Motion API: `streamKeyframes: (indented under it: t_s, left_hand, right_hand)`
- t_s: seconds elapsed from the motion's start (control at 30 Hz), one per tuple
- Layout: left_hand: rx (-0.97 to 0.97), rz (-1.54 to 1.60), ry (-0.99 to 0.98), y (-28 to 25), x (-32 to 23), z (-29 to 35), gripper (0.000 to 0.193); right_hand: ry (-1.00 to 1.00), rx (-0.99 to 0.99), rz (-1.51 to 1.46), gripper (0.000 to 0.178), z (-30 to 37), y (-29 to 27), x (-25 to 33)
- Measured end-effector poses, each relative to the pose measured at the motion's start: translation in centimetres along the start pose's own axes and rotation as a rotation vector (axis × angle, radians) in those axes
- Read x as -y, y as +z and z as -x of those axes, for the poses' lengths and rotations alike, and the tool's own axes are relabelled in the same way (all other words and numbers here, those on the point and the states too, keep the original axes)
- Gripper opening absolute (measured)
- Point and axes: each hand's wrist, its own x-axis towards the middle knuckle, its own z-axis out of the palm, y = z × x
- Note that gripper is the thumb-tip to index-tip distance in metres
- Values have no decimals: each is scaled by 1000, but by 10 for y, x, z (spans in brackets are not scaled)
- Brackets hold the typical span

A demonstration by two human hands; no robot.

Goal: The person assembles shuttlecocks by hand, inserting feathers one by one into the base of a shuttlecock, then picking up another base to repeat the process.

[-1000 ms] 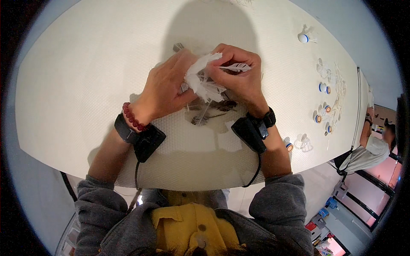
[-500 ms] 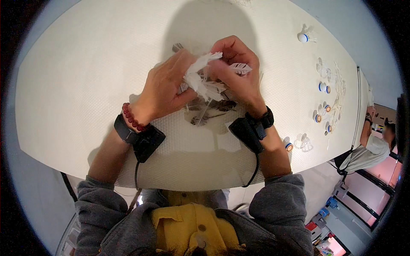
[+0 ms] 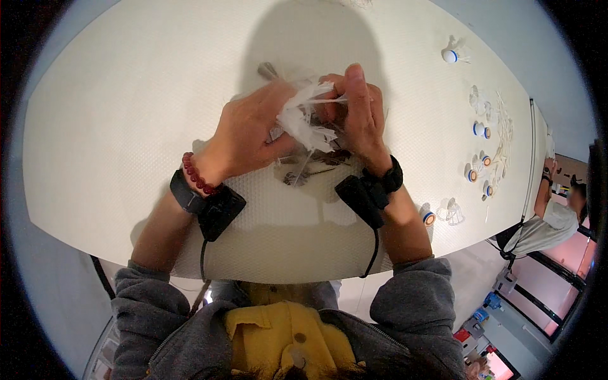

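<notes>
A ragged bunch of white feathers (image 3: 299,120) is in my left hand (image 3: 250,123), whose fingers close round its left side. My right hand (image 3: 362,114) meets the bunch from the right with curled fingers and a raised thumb. A thin white strand, seemingly a feather, runs from the bunch into those fingers; the exact grip is partly hidden. Below the hands, dark and pale loose feathers (image 3: 304,170) lie on the table (image 3: 114,126). One more grey feather (image 3: 267,69) shows beyond my left hand.
Several shuttlecock heads with blue bands (image 3: 470,175) stand along the table's right side. Bare white quills (image 3: 503,133) lie scattered beside them. A shuttlecock (image 3: 450,56) with a few quills rests at the far right. Another person (image 3: 548,221) is beyond the right edge.
My right thumb has lifted off and now points up, and the right hand has turned. The striped white feather beside it is out of sight. My left hand stays nearly still round the bunch.
</notes>
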Motion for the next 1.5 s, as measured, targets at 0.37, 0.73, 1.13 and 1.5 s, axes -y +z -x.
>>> streamKeyframes:
  t_s: [0.37, 0.73, 1.13, 1.5]
  left_hand:
    - [49, 62, -24, 1, 0, 1, 60]
    - [85, 275, -180, 3, 4, 6, 57]
    - [110, 545, -240, -1, 0, 9, 61]
    - [147, 484, -144, -1, 5, 7, 51]
  right_hand:
    - [-45, 99, 156, 63, 4, -4, -1]
    - [-84, -89, -194, 15, 1, 0, 5]
    - [-596, -132, 193, 22, -6, -1, 5]
    - [-652, -116, 249, 17, -4, 5, 9]
